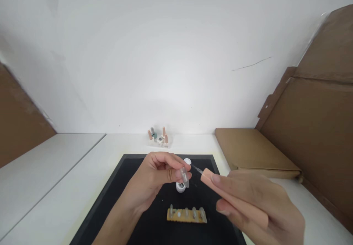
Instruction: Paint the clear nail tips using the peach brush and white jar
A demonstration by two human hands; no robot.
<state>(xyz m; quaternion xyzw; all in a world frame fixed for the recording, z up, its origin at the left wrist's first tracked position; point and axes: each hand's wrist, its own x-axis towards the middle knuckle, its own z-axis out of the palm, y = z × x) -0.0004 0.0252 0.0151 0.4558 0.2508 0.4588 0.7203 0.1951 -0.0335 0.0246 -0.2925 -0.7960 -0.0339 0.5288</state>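
My left hand (157,175) pinches a clear false nail (184,177) between thumb and fingers, its tip pointing down. In my right hand (256,197) is a nail polish brush (233,197) with a long peach cap handle. Its bristle end points left toward the false nail, and a small gap shows between them. Behind and below the false nail stands a small white jar (180,188), open, with something silvery inside. A white round lid (187,161) lies partly behind my left fingertips. Nearer me, a yellow strip (186,216) carries several clear false nails standing up.
A black mat (154,221) covers the middle of the white table. At the back, a clear holder (160,144) contains several polish bottles with peach and grey caps. A flat cardboard box (248,149) lies at the right, beside upright cardboard (317,127).
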